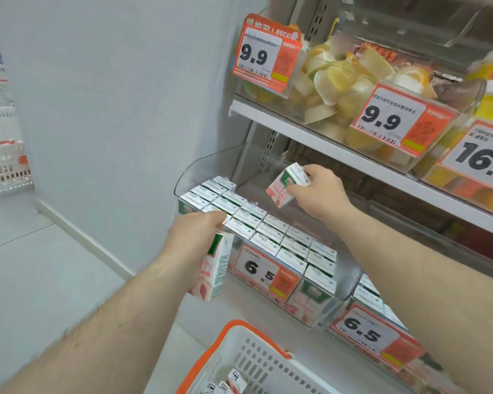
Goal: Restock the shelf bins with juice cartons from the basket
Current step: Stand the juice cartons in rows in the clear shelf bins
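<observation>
My left hand (195, 233) grips a pink and white juice carton (211, 273) by its top, in front of the clear shelf bin (345, 282). My right hand (318, 191) holds a second juice carton (286, 184), tilted, above the back of the same bin. The bin holds several rows of upright cartons (268, 233) behind a 6.5 price tag (264, 270). Below, a white basket (268, 362) with an orange rim holds a few more cartons (231, 383).
A second bin with a 6.5 tag (366, 328) sits to the right. The shelf above carries clear bins of yellow fruit packs (342, 81) with 9.9 tags. A pale wall (111, 109) stands left, with another white basket (6, 169) at far left.
</observation>
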